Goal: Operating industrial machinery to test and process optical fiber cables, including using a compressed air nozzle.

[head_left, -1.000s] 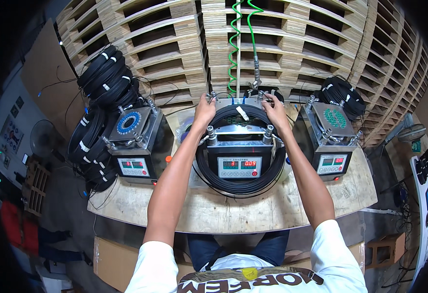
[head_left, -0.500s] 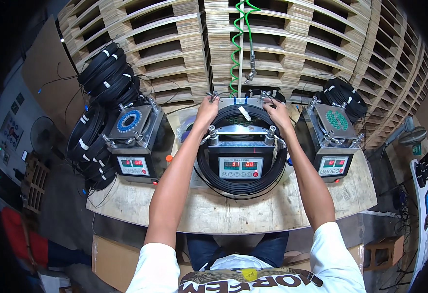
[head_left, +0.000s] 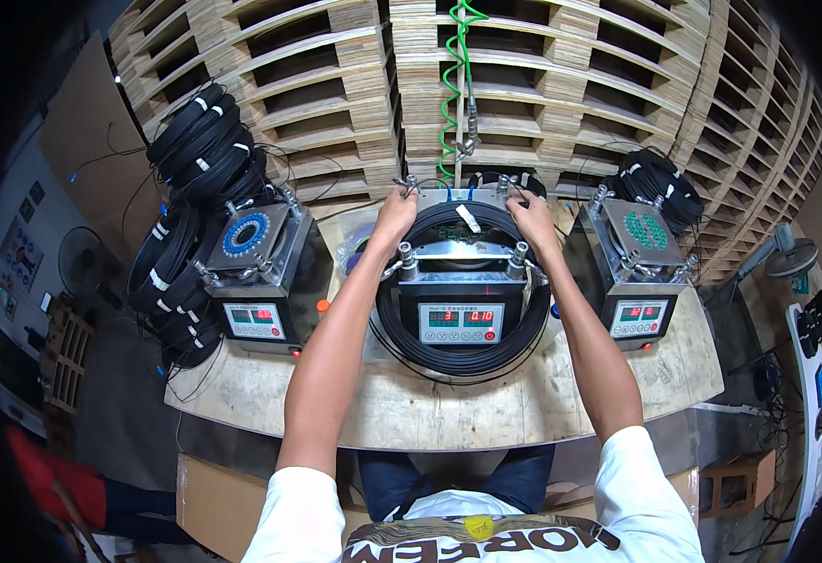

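A coil of black cable (head_left: 460, 355) lies looped around the middle winding machine (head_left: 460, 319) on the wooden bench (head_left: 448, 408). My left hand (head_left: 394, 216) grips the far left part of the coil near a metal post. At the far right part, my right hand (head_left: 530, 218) grips the coil too. A white tie strip (head_left: 468, 219) lies across the cable between my hands. Both forearms stretch over the machine's red displays.
Two similar machines stand left (head_left: 256, 281) and right (head_left: 641, 272). Bundles of tied black cable (head_left: 199, 150) pile at the left and behind the right machine (head_left: 660, 183). A green coiled hose (head_left: 453, 75) hangs over stacked wooden pallets (head_left: 561, 84). A fan (head_left: 82, 263) stands left.
Both hands have stayed on the far side of the coil, shifting only slightly. The view has tilted a little.
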`<state>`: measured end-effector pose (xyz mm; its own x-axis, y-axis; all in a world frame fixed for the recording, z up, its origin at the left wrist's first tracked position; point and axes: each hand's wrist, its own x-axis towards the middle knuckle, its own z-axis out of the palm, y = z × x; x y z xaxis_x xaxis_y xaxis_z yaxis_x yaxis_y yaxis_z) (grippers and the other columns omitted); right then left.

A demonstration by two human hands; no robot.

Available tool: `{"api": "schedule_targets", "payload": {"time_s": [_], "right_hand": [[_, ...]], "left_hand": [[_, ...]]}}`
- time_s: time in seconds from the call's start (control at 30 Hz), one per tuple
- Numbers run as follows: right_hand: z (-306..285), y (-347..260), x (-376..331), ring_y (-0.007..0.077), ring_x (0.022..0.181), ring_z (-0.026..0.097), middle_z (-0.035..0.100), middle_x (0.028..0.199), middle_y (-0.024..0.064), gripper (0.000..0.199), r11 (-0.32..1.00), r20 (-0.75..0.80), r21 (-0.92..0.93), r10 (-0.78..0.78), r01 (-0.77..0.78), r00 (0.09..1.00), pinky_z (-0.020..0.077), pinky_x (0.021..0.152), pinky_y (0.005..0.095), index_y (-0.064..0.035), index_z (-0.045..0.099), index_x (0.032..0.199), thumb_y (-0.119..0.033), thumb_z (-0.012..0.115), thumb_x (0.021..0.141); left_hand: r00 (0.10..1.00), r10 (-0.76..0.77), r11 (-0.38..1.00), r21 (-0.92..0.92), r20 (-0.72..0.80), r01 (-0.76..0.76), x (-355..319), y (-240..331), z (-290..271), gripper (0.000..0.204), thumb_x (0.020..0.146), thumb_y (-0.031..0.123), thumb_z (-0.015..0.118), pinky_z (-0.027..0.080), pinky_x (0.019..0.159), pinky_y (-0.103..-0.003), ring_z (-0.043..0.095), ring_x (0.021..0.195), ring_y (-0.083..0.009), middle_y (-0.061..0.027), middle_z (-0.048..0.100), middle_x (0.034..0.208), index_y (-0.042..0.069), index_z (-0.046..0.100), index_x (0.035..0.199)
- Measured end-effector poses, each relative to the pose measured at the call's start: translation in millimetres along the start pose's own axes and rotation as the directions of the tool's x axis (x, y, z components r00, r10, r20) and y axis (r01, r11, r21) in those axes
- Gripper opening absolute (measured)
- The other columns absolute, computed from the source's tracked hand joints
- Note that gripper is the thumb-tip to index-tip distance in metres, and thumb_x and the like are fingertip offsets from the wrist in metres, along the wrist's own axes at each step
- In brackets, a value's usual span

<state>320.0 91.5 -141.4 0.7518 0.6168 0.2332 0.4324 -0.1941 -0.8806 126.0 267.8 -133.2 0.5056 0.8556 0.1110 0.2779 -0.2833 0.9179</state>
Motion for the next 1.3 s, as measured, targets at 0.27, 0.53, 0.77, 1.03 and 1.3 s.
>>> {"api": "schedule_targets", "payload": {"time_s": [0.27, 0.53, 0.77, 1.03, 1.3], "right_hand": [[-1, 4, 2, 0.0299, 0.105, 0.065, 0.069, 0.111, 0.0213, 0.05, 0.99, 0.06, 0.107, -0.098, 0.091, 0.993, 0.0464, 0.094, 0.0331, 0.0007, 0.063, 0.124, -0.023, 0.061, 0.08], [0, 19, 12, 0.0349, 0.116, 0.06, 0.064, 0.122, 0.0238, 0.055, 0.994, -0.001, 0.067, -0.087, 0.087, 0.996, 0.0433, 0.101, 0.0359, -0.0001, 0.059, 0.128, -0.027, 0.061, 0.081], [3, 1, 0, 0.0369, 0.12, 0.058, 0.062, 0.126, 0.0246, 0.056, 0.998, -0.053, -0.012, -0.058, 0.058, 0.997, 0.0421, 0.103, 0.0384, -0.0033, 0.057, 0.132, -0.03, 0.062, 0.082], [-4, 15, 6, 0.0313, 0.115, 0.06, 0.062, 0.124, 0.0225, 0.056, 0.996, -0.026, 0.013, -0.093, 0.094, 0.995, 0.045, 0.098, 0.0354, -0.0055, 0.057, 0.134, -0.028, 0.066, 0.083], [5, 0, -1, 0.038, 0.119, 0.059, 0.062, 0.126, 0.0254, 0.058, 0.997, -0.033, -0.025, -0.072, 0.071, 0.997, 0.0437, 0.102, 0.0387, -0.0035, 0.057, 0.132, -0.032, 0.062, 0.082]], "left_hand": [[0.998, -0.004, 0.999, 0.042, -0.055, 0.007, 0, 0, 2, 0.057, 0.097, 0.037, 0.056, 0.041, 0.103, -0.04, 0.054, 0.125, -0.038, -0.0265, 0.059, 0.13, 0.001, 0.045, 0.14], [1.0, 0.001, 1.0, 0.002, -0.015, -0.001, 4, 0, 7, 0.057, 0.096, 0.034, 0.058, 0.043, 0.1, -0.039, 0.057, 0.121, -0.0354, -0.0249, 0.06, 0.128, 0.002, 0.045, 0.141], [1.0, -0.011, 1.0, -0.007, 0.01, 0.011, 7, -10, 0, 0.055, 0.095, 0.04, 0.058, 0.043, 0.1, -0.038, 0.058, 0.12, -0.0338, -0.0239, 0.062, 0.125, 0.002, 0.052, 0.135], [0.999, -0.003, 0.999, 0.038, -0.035, 0.004, -4, 7, 7, 0.055, 0.094, 0.038, 0.059, 0.042, 0.102, -0.038, 0.057, 0.122, -0.0346, -0.0245, 0.062, 0.126, 0.001, 0.052, 0.135], [0.998, 0.039, 0.999, 0.0, -0.049, -0.039, 11, -14, 0, 0.055, 0.095, 0.036, 0.059, 0.042, 0.101, -0.038, 0.058, 0.121, -0.0347, -0.0237, 0.062, 0.126, 0.001, 0.051, 0.136]]}}
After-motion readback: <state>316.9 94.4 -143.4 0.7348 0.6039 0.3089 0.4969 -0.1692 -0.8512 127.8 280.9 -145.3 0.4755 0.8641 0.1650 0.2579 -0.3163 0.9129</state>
